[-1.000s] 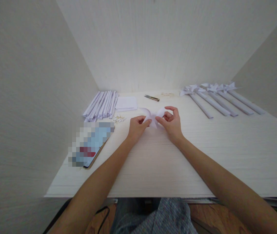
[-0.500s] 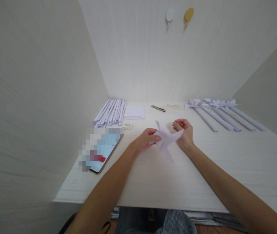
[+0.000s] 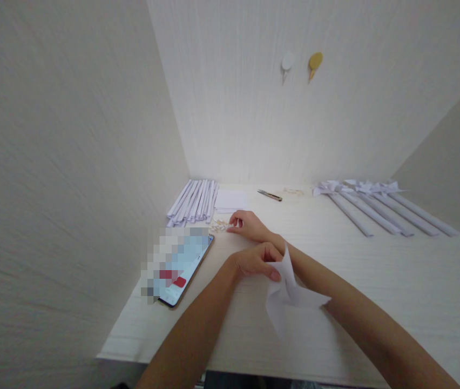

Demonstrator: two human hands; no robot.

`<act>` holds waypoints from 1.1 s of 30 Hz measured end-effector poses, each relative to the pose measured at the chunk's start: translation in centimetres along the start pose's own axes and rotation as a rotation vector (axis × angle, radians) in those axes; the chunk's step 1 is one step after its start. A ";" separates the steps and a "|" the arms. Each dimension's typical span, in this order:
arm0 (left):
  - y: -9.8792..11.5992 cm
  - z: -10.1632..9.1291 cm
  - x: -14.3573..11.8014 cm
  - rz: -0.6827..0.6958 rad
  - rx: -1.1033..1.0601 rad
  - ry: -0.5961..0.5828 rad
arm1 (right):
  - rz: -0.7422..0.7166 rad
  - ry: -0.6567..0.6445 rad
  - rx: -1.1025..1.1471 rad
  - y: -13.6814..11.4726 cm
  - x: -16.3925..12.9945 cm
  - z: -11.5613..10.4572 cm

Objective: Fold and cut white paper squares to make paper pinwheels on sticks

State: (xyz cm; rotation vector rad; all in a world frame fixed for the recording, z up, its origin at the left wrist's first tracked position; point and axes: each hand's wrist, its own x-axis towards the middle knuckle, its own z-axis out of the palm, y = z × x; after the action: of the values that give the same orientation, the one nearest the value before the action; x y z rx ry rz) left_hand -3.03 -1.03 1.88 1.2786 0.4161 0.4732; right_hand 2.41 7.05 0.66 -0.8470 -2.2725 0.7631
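Observation:
My left hand (image 3: 258, 262) is closed, pinching a white paper pinwheel (image 3: 290, 289) by its left side between thumb and fingers. The pinwheel's folded blades point several ways and hang above the table's near part. My right hand (image 3: 250, 226) reaches across, beyond the left one, to a small pile of thin pale pieces (image 3: 218, 225). Its thumb and fingers are pinched together at the pile's right edge. What lies between those fingertips is too small to make out. The right forearm passes behind the pinwheel.
Rolled paper sticks (image 3: 193, 202) lie at the back left beside square paper sheets (image 3: 230, 200). Thread snips (image 3: 269, 195) lie at the back. Finished pinwheels on sticks (image 3: 371, 208) lie at the right. A phone (image 3: 185, 270) rests at the left. Two hooks (image 3: 315, 62) hang on the wall.
My right hand has moved left, from beside the pinwheel to the small pile. My left hand has brought the pinwheel nearer to me and tilted it. The camera view has shifted.

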 end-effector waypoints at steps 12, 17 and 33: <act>0.2 -0.1 0.0 -0.027 0.010 0.005 | 0.082 -0.018 -0.024 -0.1 0.8 1.7; 0.0 -0.1 0.1 -0.011 -0.011 0.009 | 0.091 0.016 0.033 0.1 0.8 1.7; -1.1 -0.7 0.6 0.125 -0.323 0.383 | 0.227 0.262 0.536 0.6 0.8 -1.1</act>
State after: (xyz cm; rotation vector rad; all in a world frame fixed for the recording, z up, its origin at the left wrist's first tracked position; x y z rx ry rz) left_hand -2.74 -0.40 0.61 0.9020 0.5560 0.8624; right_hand 2.90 8.30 1.20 -0.8854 -1.6421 1.2135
